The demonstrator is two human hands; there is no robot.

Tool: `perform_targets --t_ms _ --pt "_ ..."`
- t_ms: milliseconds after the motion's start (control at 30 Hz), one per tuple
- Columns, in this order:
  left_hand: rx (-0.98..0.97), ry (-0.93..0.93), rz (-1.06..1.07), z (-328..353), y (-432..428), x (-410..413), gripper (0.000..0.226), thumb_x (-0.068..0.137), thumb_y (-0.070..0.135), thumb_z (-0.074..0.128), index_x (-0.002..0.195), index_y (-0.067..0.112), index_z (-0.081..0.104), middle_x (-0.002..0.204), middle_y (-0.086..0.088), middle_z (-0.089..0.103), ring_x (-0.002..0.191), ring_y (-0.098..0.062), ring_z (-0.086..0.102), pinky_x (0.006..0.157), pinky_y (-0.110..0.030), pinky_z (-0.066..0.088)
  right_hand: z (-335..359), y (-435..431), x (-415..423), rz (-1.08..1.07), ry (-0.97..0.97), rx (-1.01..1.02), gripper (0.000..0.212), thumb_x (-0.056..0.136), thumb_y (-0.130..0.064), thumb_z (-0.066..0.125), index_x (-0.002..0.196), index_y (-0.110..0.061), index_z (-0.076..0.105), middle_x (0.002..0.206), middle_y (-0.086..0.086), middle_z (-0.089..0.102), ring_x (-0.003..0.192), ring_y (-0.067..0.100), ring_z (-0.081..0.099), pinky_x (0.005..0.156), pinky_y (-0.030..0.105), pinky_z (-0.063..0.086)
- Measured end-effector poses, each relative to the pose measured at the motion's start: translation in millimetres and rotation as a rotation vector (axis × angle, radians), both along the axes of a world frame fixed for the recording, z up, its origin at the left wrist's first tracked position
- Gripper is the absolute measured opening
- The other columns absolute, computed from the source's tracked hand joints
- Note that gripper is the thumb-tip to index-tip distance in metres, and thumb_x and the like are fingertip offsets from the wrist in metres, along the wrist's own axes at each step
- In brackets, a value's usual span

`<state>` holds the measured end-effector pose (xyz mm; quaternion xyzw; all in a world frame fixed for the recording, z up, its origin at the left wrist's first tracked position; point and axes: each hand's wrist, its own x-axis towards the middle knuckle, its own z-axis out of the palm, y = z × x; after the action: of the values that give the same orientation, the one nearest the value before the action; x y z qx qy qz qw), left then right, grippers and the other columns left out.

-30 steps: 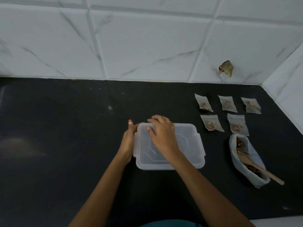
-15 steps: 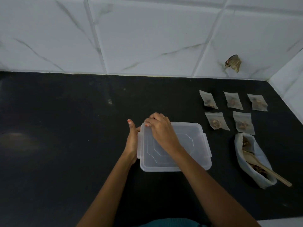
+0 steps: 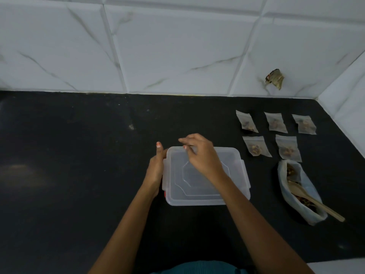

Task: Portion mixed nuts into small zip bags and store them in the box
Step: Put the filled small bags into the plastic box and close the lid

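Dim, soft overhead light; slightly blurred, with wide-angle bending at edges.

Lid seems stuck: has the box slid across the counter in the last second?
No. The box sits at the same gap from the nearest zip bag; only the camera view shifted.

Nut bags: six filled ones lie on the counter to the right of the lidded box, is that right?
No. The head view shows five filled nut bags, not six. They do lie on the counter to the right of the lidded box.
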<state>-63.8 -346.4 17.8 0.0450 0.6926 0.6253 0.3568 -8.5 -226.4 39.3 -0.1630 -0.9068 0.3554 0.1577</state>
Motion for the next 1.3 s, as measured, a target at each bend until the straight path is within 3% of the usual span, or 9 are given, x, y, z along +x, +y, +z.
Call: perform_targets --t_ms 100,233,333,467,567,733,933,1133,1300 --pt "-0.093 0.179 0.028 9 -8 6 0.032 0.097 0.042 0.038 0.112 0.024 0.059 0.111 0.0 0.063 0.089 -0.006 0.059 0.073 -0.025 0.047 10 16 29 -0.146 -0.018 -0.033 0.032 0.091 -0.005 0.051 0.121 -0.013 0.059 0.117 0.004 0.061 0.107 0.012 0.057 0.096 0.029 0.046" --pt "-0.308 0.403 0.009 11 -23 21 0.048 0.091 0.031 0.054 0.134 0.012 0.044 0.121 0.001 0.053 0.096 -0.005 0.048 0.071 -0.015 0.04 7 37 79 -0.423 -0.15 0.059 0.035 0.09 -0.015 0.056 0.124 -0.019 0.054 0.125 0.002 0.054 0.114 0.014 0.05 0.094 0.028 0.042" --pt "-0.341 0.479 -0.019 10 -29 32 0.045 0.088 0.024 0.06 0.129 0.012 0.049 0.12 -0.004 0.058 0.088 -0.004 0.052 0.061 -0.011 0.041 2 46 103 -0.575 -0.316 -0.094 0.044 0.089 -0.023 0.059 0.131 -0.015 0.048 0.132 0.006 0.05 0.117 0.019 0.049 0.095 0.034 0.043" --pt "-0.342 0.561 -0.015 10 -30 37 0.034 0.086 0.018 0.062 0.119 0.011 0.057 0.111 -0.005 0.061 0.081 -0.003 0.055 0.059 -0.009 0.04 0 43 113 -0.569 -0.283 -0.323 0.036 0.091 -0.02 0.055 0.126 -0.01 0.053 0.118 0.007 0.06 0.089 0.009 0.052 0.075 0.022 0.042" --pt "-0.367 0.612 -0.021 13 -29 39 0.023 0.086 0.018 0.061 0.109 0.012 0.063 0.106 -0.007 0.062 0.08 -0.007 0.06 0.058 -0.01 0.039 0 39 115 -0.583 -0.252 -0.279 0.03 0.091 -0.019 0.055 0.119 -0.009 0.059 0.11 0.008 0.064 0.084 0.01 0.055 0.068 0.019 0.041" --pt "-0.436 0.684 -0.041 22 -28 41 0.014 0.087 0.016 0.059 0.098 0.008 0.064 0.073 0.009 0.057 0.062 -0.002 0.055 0.051 -0.014 0.041 5 34 117 -0.599 -0.307 -0.184 0.023 0.092 -0.022 0.053 0.103 -0.004 0.063 0.098 0.012 0.066 0.089 0.022 0.064 0.074 0.03 0.05" --pt "-0.497 0.752 -0.081 29 -23 39 0.018 0.088 0.017 0.058 0.103 0.007 0.062 0.085 -0.003 0.063 0.071 -0.013 0.061 0.053 -0.018 0.043 6 35 118 -0.592 -0.364 -0.098 0.023 0.093 -0.025 0.051 0.087 -0.006 0.062 0.079 0.009 0.063 0.069 0.018 0.061 0.064 0.031 0.05" --pt "-0.374 0.737 -0.103 38 -13 19 0.015 0.086 0.02 0.063 0.1 0.014 0.065 0.102 -0.008 0.063 0.076 -0.013 0.064 0.06 -0.017 0.047 20 49 107 -0.632 -0.272 -0.061 0.029 0.093 -0.023 0.051 0.065 -0.015 0.049 0.06 0.0 0.048 0.05 0.009 0.044 0.048 0.02 0.033" --pt "-0.388 0.767 -0.098 53 11 -21 0.013 0.084 0.012 0.061 0.076 0.001 0.062 0.065 -0.012 0.057 0.055 -0.019 0.053 0.052 -0.018 0.044 32 71 74 -0.616 -0.169 -0.048 0.024 0.091 -0.022 0.055 0.076 -0.005 0.061 0.066 0.009 0.056 0.052 0.013 0.046 0.05 0.021 0.037"
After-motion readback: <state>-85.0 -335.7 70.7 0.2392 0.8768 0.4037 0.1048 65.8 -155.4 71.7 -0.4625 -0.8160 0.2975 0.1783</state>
